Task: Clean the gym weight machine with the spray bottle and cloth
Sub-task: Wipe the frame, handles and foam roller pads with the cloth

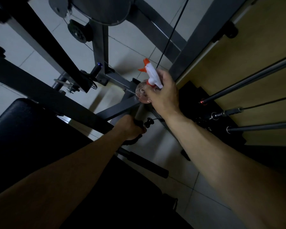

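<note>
my right hand (163,95) has its fingers curled round the neck and shoulder of the clear plastic spray bottle (150,80) with the white and orange trigger head. i cannot tell whether a finger sits on the trigger. the bottle's long axis runs away from me, its rounded base towards my wrist and its orange nozzle aimed ahead at the floor tiles beyond. that is the relation that matters: the round grey metal post (139,111) of the grey steel weight machine frame (116,109) lies just below the bottle's base, on my side of it, so the nozzle faces away from the post. my left hand (129,129) is the nearer one, fingers wrapped tight round that post just beside a small black knob pin (149,122). a dark wad (133,141) under my palm may be the cloth, though it is too dim to say. i judge the bottle must tip back and down before any spray would land on the post.
</note>
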{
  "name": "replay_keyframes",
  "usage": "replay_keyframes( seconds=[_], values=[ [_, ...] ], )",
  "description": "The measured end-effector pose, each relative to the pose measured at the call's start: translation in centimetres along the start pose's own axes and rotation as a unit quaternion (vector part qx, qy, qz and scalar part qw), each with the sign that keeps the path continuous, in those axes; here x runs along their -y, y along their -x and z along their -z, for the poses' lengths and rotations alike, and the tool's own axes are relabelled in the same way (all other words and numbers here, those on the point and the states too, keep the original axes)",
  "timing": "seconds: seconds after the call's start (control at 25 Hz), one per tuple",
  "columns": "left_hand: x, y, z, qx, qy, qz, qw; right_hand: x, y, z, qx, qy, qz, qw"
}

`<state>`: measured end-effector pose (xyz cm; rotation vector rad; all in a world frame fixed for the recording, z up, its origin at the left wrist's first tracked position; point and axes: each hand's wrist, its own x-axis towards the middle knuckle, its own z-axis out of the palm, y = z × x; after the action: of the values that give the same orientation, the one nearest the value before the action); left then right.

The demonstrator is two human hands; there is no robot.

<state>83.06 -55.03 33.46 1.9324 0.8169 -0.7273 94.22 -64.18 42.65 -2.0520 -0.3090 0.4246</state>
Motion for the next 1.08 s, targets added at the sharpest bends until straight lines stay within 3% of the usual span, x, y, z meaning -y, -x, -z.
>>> replay_keyframes(
  seconds=[0.12, 0.2, 0.32, 0.36, 0.44, 0.56, 0.68, 0.76, 0.84, 0.96, 1.08],
  values=[
    [-0.6, 1.3, -1.2, -0.012, 0.143, 0.052, 0.988, -1.6, 3.3, 1.7, -0.040, -0.038, -0.053, 0.997],
    [-1.8, 2.9, -2.5, 0.013, 0.306, 0.123, 0.944, -3.8, 7.6, 3.1, -0.075, -0.043, -0.136, 0.987],
    [-4.4, 4.9, -4.8, 0.136, 0.484, 0.158, 0.850, -6.5, 13.7, 4.7, 0.074, -0.061, -0.230, 0.968],
    [-5.4, 5.1, -5.9, 0.164, 0.512, 0.163, 0.827, -7.4, 15.2, 5.3, 0.118, -0.063, -0.208, 0.969],
    [-6.5, 5.3, -7.4, 0.186, 0.537, 0.176, 0.804, -8.6, 16.6, 6.2, 0.134, 0.045, -0.126, 0.982],
    [-7.1, 5.3, -9.4, 0.196, 0.515, 0.177, 0.816, -9.7, 17.3, 7.2, 0.060, 0.251, -0.015, 0.966],
    [-7.3, 5.3, -10.2, 0.169, 0.469, 0.188, 0.846, -10.4, 17.8, 8.1, 0.060, 0.232, 0.024, 0.971],
    [-7.1, 5.2, -9.5, 0.090, 0.453, 0.162, 0.872, -10.1, 18.1, 9.3, 0.048, 0.090, -0.063, 0.993],
    [-7.0, 5.2, -8.7, 0.026, 0.384, 0.116, 0.916, -10.4, 18.1, 11.4, -0.043, -0.080, -0.216, 0.972],
    [-7.5, 7.2, -8.0, 0.064, 0.389, 0.039, 0.918, -11.1, 16.8, 13.4, -0.167, -0.185, -0.335, 0.909],
    [-7.5, 8.7, -8.7, 0.080, 0.314, -0.020, 0.946, -9.0, 16.1, 11.4, -0.145, -0.213, -0.363, 0.895]
  ],
)
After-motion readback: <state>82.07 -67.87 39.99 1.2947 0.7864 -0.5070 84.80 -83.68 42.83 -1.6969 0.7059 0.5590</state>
